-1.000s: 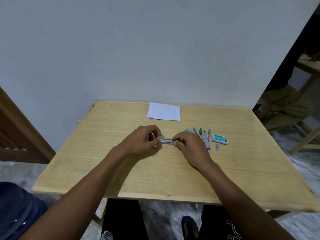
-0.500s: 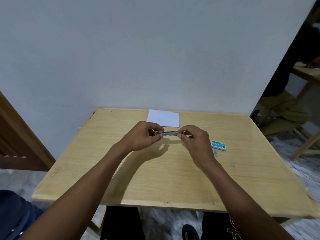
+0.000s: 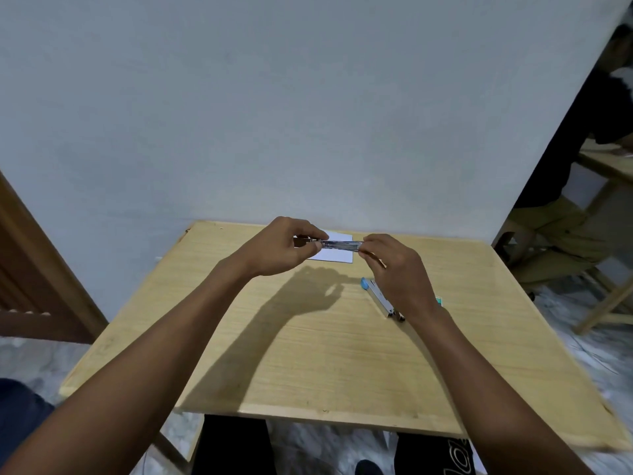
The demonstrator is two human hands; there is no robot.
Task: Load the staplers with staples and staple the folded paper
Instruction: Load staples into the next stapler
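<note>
Both hands are raised over the worktop (image 3: 308, 354) and hold one stapler (image 3: 340, 245) between them. I see it as a slim, shiny metal piece, lying about level, and it is lifted off the wood. The left hand (image 3: 281, 246) grips its left end with curled fingers and thumb. The right hand (image 3: 400, 275) pinches its right end between thumb and fingertips. I cannot tell if the stapler is opened or if staples are inside, because it is small and a little blurred.

The paper (image 3: 337, 257) is white and lies flat at the far edge of the worktop, close to the wall; from my view the stapler crosses in front of it. A second stapler (image 3: 378, 298) with a light blue end lies on the worktop, partly hidden under the right hand. Just right of the right wrist a green corner of the box (image 3: 439, 301) shows. At the far right another person sits on a wooden chair.
</note>
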